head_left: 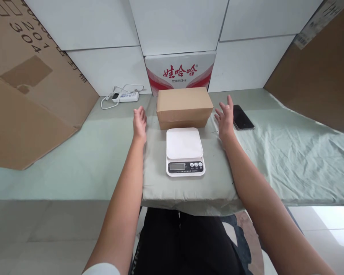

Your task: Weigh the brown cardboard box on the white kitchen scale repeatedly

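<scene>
One plain brown cardboard box (184, 107), closed, rectangular and unmarked on its visible faces, sits toward the back of a raised padded section of the work surface, directly behind the scale and in front of a printed carton. The left hand (139, 123) is beside the box's left end, fingers extended and together, palm turned inward, holding nothing and apart from the box. The right hand (225, 116) is beside the box's right end, fingers spread wide, likewise empty and not in contact with the box. One white digital kitchen scale (185, 151) rests just in front of the box, platform bare, with one display window and three round buttons along its front edge. One dark phone (242, 117) lies face-up just right of the right hand. One white power strip (125, 96) with its cord lies at the back left. One white-and-red printed carton (180, 72) stands against the wall. The surface is covered with a pale green cloth (289, 152), creased on the right. Large brown cardboard sheets (31, 88) lean at left and right; the wall behind is white panels.
</scene>
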The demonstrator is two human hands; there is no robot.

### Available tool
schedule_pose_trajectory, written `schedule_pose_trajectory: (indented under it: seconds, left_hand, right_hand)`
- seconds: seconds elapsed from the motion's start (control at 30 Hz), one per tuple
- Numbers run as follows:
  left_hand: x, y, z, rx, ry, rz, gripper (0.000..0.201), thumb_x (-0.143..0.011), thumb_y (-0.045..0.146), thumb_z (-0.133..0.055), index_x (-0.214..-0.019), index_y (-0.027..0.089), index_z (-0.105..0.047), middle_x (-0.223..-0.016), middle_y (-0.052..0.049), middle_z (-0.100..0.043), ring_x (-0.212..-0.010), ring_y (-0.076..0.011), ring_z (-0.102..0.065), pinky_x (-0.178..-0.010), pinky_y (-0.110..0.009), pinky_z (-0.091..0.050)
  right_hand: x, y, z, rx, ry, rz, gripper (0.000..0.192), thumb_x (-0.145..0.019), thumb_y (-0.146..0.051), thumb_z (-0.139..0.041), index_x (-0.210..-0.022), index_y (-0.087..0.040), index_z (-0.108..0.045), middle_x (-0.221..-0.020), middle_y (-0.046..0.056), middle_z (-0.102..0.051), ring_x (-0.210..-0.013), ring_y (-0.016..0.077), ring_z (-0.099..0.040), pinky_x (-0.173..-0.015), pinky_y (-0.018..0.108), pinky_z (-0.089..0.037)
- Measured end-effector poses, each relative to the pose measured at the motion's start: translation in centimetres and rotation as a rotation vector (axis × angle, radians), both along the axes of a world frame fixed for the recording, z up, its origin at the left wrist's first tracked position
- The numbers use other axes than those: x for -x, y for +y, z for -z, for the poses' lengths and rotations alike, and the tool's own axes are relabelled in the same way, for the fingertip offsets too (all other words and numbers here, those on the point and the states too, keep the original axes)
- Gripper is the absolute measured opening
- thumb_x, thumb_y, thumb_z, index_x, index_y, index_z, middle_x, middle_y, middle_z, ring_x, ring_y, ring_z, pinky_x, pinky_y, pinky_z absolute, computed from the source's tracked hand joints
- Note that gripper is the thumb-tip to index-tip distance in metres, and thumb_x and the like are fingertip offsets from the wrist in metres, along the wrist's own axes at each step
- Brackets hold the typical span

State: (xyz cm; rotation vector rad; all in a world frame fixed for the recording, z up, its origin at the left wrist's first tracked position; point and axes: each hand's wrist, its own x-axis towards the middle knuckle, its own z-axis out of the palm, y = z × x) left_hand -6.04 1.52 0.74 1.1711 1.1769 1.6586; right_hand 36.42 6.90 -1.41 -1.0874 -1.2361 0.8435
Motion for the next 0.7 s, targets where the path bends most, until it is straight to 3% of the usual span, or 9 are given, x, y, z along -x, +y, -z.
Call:
schedule_pose_trajectory:
  seconds: [0.17, 0.27, 0.37, 0.57, 0.7]
  left_hand:
    - [-3.6, -0.6, 0.6, 0.042, -0.015, 0.048, 0.108, -0.087, 0.109, -0.044, -0.154, 0.029, -0.073, -0.184, -0.017, -0.054, -0.180, -0.0366, -0.039, -0.148, -0.056, -0.035]
    - [-4.5, -0.8, 0.9, 0.062, -0.016, 0.094, 0.104, -0.088, 0.107, -0.048, -0.151, 0.029, -0.075, -0.179, -0.017, -0.061, -0.176, -0.0390, -0.048, -0.145, -0.059, -0.040]
    - [-4.9, -1.0, 1.0, 0.058, -0.009, 0.122, 0.102, -0.089, 0.106, -0.051, -0.148, 0.027, -0.076, -0.170, -0.019, -0.069, -0.173, -0.0408, -0.052, -0.142, -0.060, -0.045]
    - [-5.5, -1.1, 0.4, -0.003, -0.025, 0.124, 0.101, -0.083, 0.108, -0.057, -0.135, 0.024, -0.081, -0.152, -0.019, -0.082, -0.167, -0.0423, -0.060, -0.138, -0.059, -0.051]
    - [-5.6, -1.8, -0.6, -0.097, -0.006, 0.104, 0.100, -0.088, 0.106, -0.055, -0.137, 0.023, -0.081, -0.154, -0.020, -0.080, -0.166, -0.0405, -0.061, -0.137, -0.053, -0.051]
  right_hand:
    - [3.2, -1.4, -0.6, 0.017, -0.010, -0.167, 0.122, -0.079, -0.108, -0.052, -0.183, -0.051, -0.021, -0.191, 0.005, -0.045, -0.172, 0.0387, -0.054, -0.141, 0.075, -0.039]
    - [4.5, -2.0, -0.6, 0.009, -0.011, -0.233, 0.116, -0.084, -0.103, -0.055, -0.183, -0.051, -0.024, -0.197, 0.000, -0.035, -0.179, 0.0338, -0.044, -0.144, 0.070, -0.039]
    - [5.4, -2.2, -0.5, -0.022, -0.026, -0.232, 0.117, -0.085, -0.102, -0.057, -0.183, -0.047, -0.026, -0.200, -0.002, -0.027, -0.185, 0.0307, -0.030, -0.148, 0.065, -0.034]
    - [6.3, -2.8, -0.9, -0.058, -0.065, -0.259, 0.117, -0.088, -0.102, -0.054, -0.185, -0.045, -0.024, -0.200, -0.002, -0.026, -0.186, 0.0306, -0.027, -0.151, 0.062, -0.031]
    - [6.8, -3.8, -2.0, -0.105, -0.052, -0.235, 0.119, -0.088, -0.102, -0.056, -0.186, -0.043, -0.021, -0.201, -0.001, -0.022, -0.188, 0.0315, -0.020, -0.153, 0.065, -0.024]
